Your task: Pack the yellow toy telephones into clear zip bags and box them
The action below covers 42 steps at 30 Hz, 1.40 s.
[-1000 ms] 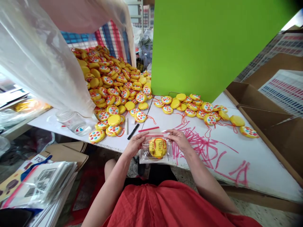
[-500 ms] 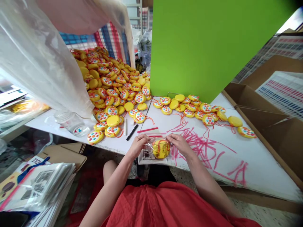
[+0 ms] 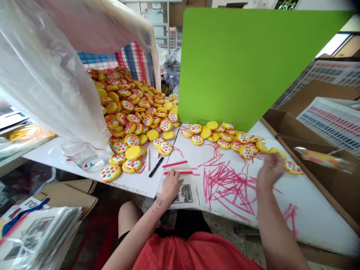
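Note:
My left hand (image 3: 171,184) rests flat on a small stack of clear zip bags (image 3: 188,193) with red seal strips, at the near edge of the white table (image 3: 309,213). My right hand (image 3: 270,169) is blurred out to the right above the table, holding nothing, close to a loose row of yellow round toys (image 3: 225,135) with coloured dots. A bagged yellow toy (image 3: 320,158) is in the air, blurred, over the open cardboard box (image 3: 345,187) at the right.
A big heap of the same yellow toys (image 3: 132,108) spills from a clear plastic sack (image 3: 47,75) at the left. A green board (image 3: 239,63) stands behind. A black marker (image 3: 156,167) and a clear jar (image 3: 80,153) lie nearby. Printed packs (image 3: 36,236) sit lower left.
Both hands held the bagged toy at the table's edge. Now my right hand has swung right and let it go, and the bag flies toward the box. My left hand dropped onto the bag stack.

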Each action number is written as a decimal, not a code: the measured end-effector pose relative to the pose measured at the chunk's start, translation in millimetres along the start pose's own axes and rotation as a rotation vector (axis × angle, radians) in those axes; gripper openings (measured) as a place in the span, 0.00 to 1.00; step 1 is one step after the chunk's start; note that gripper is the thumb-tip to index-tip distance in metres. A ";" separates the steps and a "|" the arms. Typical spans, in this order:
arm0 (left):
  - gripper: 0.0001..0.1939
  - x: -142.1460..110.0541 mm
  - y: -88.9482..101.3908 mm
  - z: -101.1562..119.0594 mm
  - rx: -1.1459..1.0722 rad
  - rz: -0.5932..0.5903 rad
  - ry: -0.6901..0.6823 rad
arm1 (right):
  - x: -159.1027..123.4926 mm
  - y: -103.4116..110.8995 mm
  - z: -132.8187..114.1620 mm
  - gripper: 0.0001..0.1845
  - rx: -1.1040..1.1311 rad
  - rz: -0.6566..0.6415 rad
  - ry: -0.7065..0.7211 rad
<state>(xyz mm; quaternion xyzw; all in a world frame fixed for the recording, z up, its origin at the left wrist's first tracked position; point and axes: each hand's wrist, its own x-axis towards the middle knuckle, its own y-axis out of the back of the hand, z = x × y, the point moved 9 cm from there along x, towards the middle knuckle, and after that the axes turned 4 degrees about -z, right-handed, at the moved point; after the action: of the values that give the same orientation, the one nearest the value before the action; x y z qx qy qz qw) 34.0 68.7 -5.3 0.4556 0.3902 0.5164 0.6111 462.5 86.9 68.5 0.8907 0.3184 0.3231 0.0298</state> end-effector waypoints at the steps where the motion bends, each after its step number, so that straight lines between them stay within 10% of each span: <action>1: 0.10 0.6 -1.0 2.3 0.043 0.005 0.002 | -4.5 -24.8 -11.3 0.29 -0.009 -0.034 0.032; 7: 0.11 2.7 -4.3 4.0 0.154 0.119 -0.039 | -36.3 -236.3 -66.6 0.28 -0.304 -0.678 0.221; 12: 0.12 -1.5 -17.3 -0.4 0.082 0.161 -0.036 | -54.6 -316.1 -70.2 0.31 -0.443 -0.903 0.156; 23: 0.14 -6.8 -26.1 14.6 0.085 0.188 -0.239 | -120.3 -286.2 -64.7 0.33 -0.634 -1.068 0.654; 29: 0.26 -4.7 -22.1 3.7 -0.279 0.093 -0.171 | -103.8 -236.4 -61.3 0.28 -0.082 -1.025 0.030; 34: 0.44 -8.9 -12.7 -4.0 -0.435 0.111 -0.131 | -149.0 -200.8 -106.6 0.29 0.606 -1.111 -0.239; 42: 0.16 -8.1 -18.1 8.0 -0.180 0.111 -0.251 | -189.0 -210.5 -105.5 0.32 0.594 -1.043 -0.322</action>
<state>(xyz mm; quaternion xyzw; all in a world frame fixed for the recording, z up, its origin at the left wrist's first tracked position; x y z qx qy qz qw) 45.3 58.5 -20.4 0.4808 0.2375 0.5212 0.6639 173.2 127.4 -7.9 0.6258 0.7794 0.0252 -0.0178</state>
